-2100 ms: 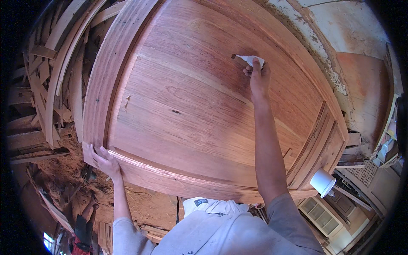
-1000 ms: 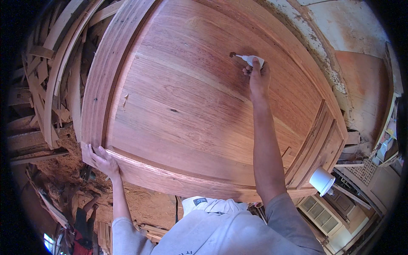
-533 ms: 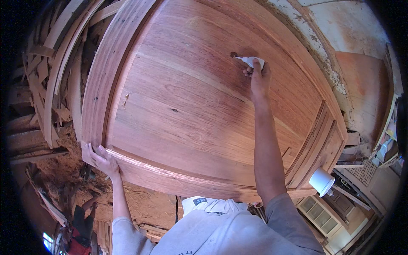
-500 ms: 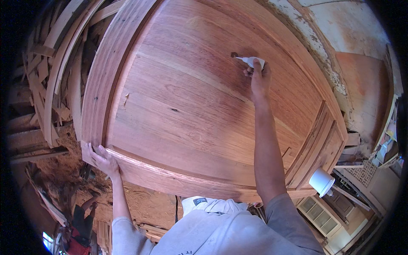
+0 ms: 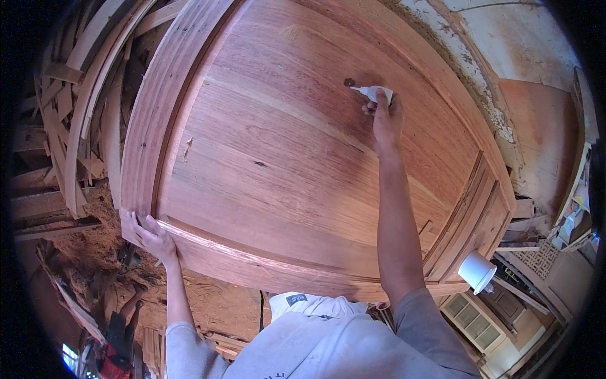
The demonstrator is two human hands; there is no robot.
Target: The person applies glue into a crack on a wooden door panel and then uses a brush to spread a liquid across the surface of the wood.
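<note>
A large framed wooden panel (image 5: 271, 189), reddish brown and perhaps a door, lies in front of me. Over its far right part, my right hand (image 5: 384, 114) grips a small white squeeze bottle (image 5: 375, 93) with a thin nozzle. The nozzle points left at a dark brown spot (image 5: 349, 83) on the wood; whether the tip touches it I cannot tell. My left hand (image 5: 153, 239) rests with fingers stretched over the near left corner of the frame. A curled wood shaving (image 5: 188, 146) and a small dark mark (image 5: 259, 163) show on the panel.
Stacked timber offcuts (image 5: 95, 82) crowd the left side, above sawdust (image 5: 101, 243) on the ground. A white tub (image 5: 477, 271) sits by the panel's near right corner. Beyond it stands a glazed wooden frame (image 5: 473, 322). Another person (image 5: 120, 328) is at the lower left.
Both hands and the bottle stay almost in place. At the lower left, the other person has shifted slightly.
</note>
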